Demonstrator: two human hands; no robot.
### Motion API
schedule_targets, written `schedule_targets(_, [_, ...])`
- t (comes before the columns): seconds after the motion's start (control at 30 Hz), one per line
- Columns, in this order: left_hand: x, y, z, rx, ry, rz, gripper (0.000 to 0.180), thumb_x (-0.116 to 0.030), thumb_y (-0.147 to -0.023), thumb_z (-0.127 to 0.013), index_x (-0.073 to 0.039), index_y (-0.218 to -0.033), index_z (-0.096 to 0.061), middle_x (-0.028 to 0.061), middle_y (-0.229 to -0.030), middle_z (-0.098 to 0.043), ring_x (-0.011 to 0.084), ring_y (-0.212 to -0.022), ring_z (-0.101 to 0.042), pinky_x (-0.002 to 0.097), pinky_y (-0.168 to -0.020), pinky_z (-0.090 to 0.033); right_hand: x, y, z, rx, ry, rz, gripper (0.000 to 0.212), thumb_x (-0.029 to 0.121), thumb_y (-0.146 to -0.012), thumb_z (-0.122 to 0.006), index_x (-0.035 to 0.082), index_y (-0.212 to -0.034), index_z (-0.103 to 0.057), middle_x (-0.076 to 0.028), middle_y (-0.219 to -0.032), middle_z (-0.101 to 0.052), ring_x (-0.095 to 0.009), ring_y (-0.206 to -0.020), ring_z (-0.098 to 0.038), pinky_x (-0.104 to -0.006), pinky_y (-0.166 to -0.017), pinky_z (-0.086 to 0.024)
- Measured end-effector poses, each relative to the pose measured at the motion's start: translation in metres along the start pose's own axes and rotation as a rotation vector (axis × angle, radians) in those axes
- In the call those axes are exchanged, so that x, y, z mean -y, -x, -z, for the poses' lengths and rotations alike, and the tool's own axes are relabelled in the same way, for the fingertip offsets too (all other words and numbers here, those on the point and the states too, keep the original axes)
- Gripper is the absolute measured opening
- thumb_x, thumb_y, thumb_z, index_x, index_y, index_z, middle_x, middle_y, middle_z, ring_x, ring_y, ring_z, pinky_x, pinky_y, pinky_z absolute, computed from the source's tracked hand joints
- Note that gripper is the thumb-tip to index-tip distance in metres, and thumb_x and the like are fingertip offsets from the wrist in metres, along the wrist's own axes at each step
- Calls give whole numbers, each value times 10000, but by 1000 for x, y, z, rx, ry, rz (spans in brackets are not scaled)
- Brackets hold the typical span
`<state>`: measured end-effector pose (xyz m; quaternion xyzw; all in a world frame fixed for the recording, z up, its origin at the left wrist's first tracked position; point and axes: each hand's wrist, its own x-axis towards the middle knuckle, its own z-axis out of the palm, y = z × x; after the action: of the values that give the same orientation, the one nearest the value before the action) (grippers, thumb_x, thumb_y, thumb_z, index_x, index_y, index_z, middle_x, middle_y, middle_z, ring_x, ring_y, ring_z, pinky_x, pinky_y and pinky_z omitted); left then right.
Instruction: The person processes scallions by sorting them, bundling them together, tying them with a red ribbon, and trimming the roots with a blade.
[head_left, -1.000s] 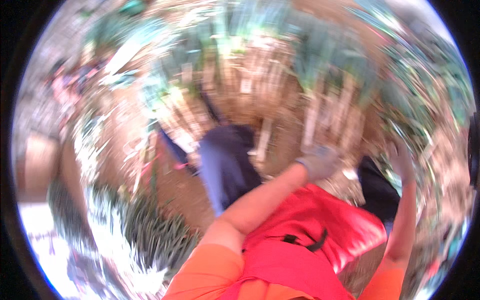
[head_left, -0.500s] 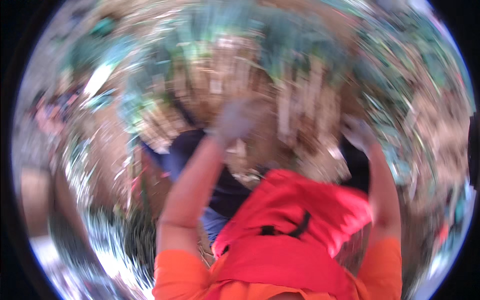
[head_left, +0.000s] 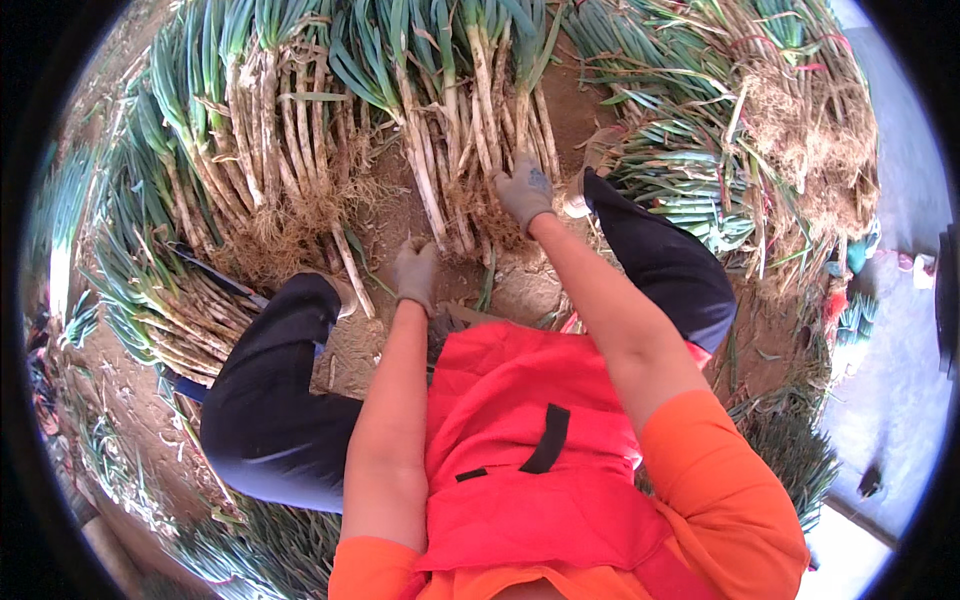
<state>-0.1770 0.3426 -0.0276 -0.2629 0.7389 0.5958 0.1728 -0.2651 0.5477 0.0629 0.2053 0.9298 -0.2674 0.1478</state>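
Observation:
Long green onions with white stems and brown roots [head_left: 470, 130] lie in a loose pile in front of me, leaves pointing away. My right hand [head_left: 525, 193], in a grey glove, is closed at the lower stem of a green onion [head_left: 521, 118] on the pile's right side. My left hand [head_left: 415, 273], gloved too, is lower and to the left, just short of the root ends. Its fingers are curled closed, and what they hold, if anything, is hidden. A single green onion [head_left: 351, 270] lies apart, left of that hand.
More green onions [head_left: 262, 130] lie in rooted heaps to the left. Tied bundles [head_left: 800, 110] and a leafy stack [head_left: 685, 180] are at the right. My bent knees [head_left: 285, 410] flank the work area on brown soil. Pale paving [head_left: 900, 380] runs along the far right.
The view has turned and steadied from blur. My right hand has come in from the right edge to the pile's stems; my left hand is now lower, near the root ends.

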Motion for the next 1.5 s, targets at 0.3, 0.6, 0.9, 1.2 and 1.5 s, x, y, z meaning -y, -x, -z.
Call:
schedule_targets(0.3, [-41, -26, -43, -111, -411, 13, 626, -295, -806, -697, -23, -1326, -480, 276, -1270, -550, 408, -1201, -515, 436, -998, -422, 5, -14, -53, -166, 47, 59, 251, 167, -917, -542, 70, -1134, -460, -149, -1014, -545, -260, -901, -581, -430, -784, -512])
schedule_targets(0.6, [-73, -77, 27, 186, 826, 189, 190, -185, -983, -542, -16, -1057, -587, 53, -776, -611, 106, -595, -583, 187, -487, -484, -151, -101, 53, -75, -783, -150, 256, 195, -888, -601, -6, -1046, -621, -43, -859, -603, -144, -763, -533, -319, -706, -452])
schedule_targets(0.9, [-72, -47, 44, 117, 752, 219, 211, -230, -989, -547, -49, -1097, -531, 78, -883, -623, 146, -652, -602, 265, -468, -459, -35, -48, 45, -192, -830, 213, 300, 143, -886, -634, -31, -1122, -572, -55, -899, -614, -115, -801, -535, -282, -700, -443])
schedule_targets(1.2, [-73, 39, -11, 264, 858, 317, 118, -168, -988, -527, -72, -1055, -542, 47, -787, -602, 127, -600, -569, 268, -479, -457, 14, 63, -26, 51, -327, 202, 499, 160, -910, -577, -33, -1329, -389, -188, -1044, -601, -260, -825, -619, -383, -729, -522])
schedule_targets(1.5, [-42, 65, -5, 555, 1078, 315, 172, -233, -1007, -506, -105, -1108, -561, 0, -840, -621, 157, -674, -604, 327, -601, -543, -11, 92, -42, 265, -323, 277, 631, 406, -934, -553, 3, -1390, -389, -287, -1301, -529, -420, -1188, -538, -421, -1009, -411])
